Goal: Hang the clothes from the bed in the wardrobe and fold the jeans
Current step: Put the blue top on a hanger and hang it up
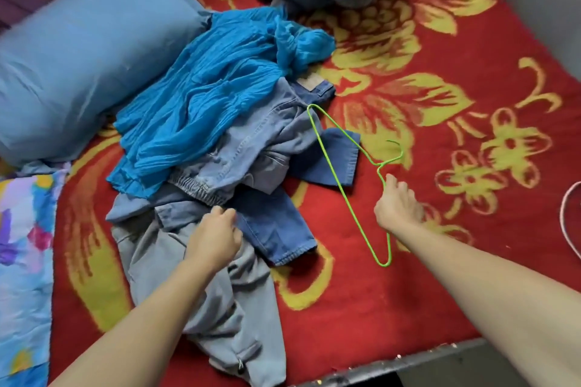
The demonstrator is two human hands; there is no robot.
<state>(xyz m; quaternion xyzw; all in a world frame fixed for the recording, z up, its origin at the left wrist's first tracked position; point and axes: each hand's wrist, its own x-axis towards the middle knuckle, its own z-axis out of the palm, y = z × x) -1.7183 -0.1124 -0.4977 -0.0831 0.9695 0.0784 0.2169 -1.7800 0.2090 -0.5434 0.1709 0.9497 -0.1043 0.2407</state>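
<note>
Gripping the hanger's (379, 164) neck is the right hand (397, 209) — to its left, the left hand (217, 236) is touching clothes (239, 148), grip unclear.

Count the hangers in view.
2. A green hanger is held by the right hand over the bed; what looks like a pink hanger is cut off at the right edge. More may hide under the clothes.

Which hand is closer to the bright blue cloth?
Left. The left hand rests on the clothes pile right beside the bright blue cloth; the right hand holds the green hanger, farther off to its right.
</note>
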